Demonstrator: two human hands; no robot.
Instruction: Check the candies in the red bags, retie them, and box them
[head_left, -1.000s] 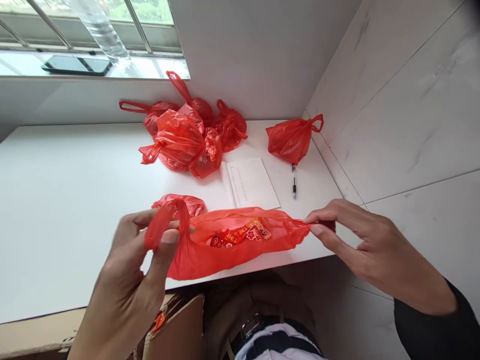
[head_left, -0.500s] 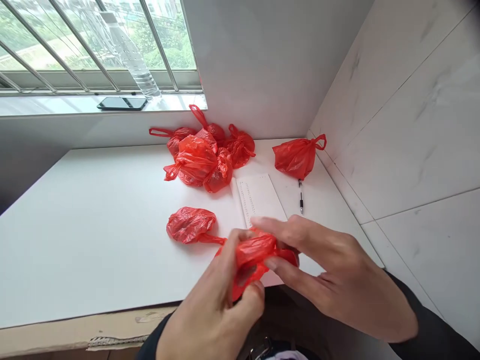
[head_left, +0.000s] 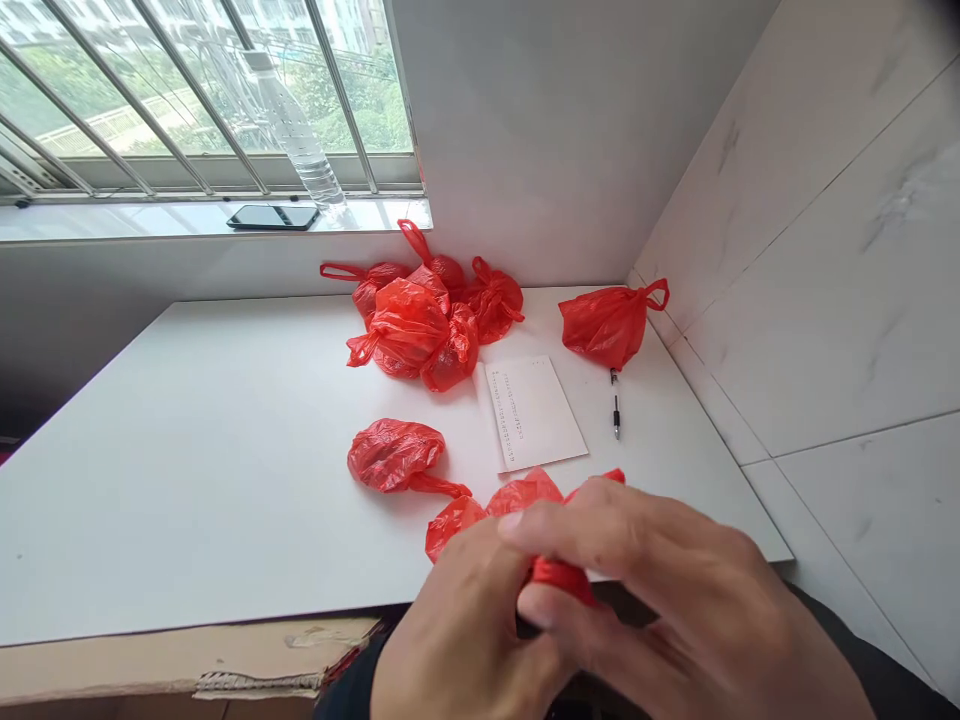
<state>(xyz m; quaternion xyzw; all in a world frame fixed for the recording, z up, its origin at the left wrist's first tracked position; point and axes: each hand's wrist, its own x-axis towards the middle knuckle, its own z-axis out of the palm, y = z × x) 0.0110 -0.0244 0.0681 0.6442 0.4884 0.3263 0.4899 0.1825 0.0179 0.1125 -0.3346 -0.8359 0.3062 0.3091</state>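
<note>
Between my hands, over the front edge of the table, is a thin red plastic bag [head_left: 525, 492], bunched and partly hidden by my fingers. My left hand [head_left: 465, 620] is closed around its gathered part. From the right, my right hand [head_left: 667, 590] pinches a twisted red strip of the same bag between thumb and fingers. Just beyond lies a tied red bag [head_left: 396, 455], its twisted end pointing toward my hands. An open notebook [head_left: 536, 412] with handwritten columns rests behind the held bag, and a black pen [head_left: 616, 405] lies to its right.
Several knotted red bags [head_left: 412, 325] are heaped at the back of the white table [head_left: 187, 450]. Another red bag [head_left: 609, 325] sits by the tiled wall [head_left: 847, 300]. On the windowsill are a phone [head_left: 273, 217] and a clear water bottle [head_left: 296, 130].
Both hands have come closer together and lower, and the bag's opening is now bunched into a tight twist. The view has shifted slightly, so the notebook shows fully.
</note>
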